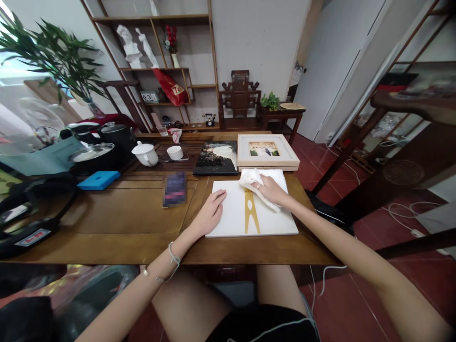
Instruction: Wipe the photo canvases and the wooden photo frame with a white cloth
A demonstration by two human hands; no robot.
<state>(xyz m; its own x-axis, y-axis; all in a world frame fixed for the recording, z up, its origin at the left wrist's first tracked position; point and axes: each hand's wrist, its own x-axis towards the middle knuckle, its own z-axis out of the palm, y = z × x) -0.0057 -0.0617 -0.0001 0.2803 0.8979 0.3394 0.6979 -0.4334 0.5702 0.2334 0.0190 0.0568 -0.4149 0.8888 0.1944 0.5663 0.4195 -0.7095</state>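
The right hand [273,191] is grasping one white cloth [250,177] over one white board [230,219], hiding the top of one gold piece [247,219]; the left hand [212,211] is resting unclenched at the board's edge.

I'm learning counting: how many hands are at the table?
2: the left hand rests at the left of the white board; the right hand holds white cloth at its top.

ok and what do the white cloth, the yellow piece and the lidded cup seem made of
White cloth: probably soft, matt fabric, as it creases and bunches in the right hand.
Yellow piece: fairly matt, perhaps metal, plastic or card; its even colour leaves that open.
Lidded cup: likely glazed ceramic, going by its smooth white surface and soft highlights.
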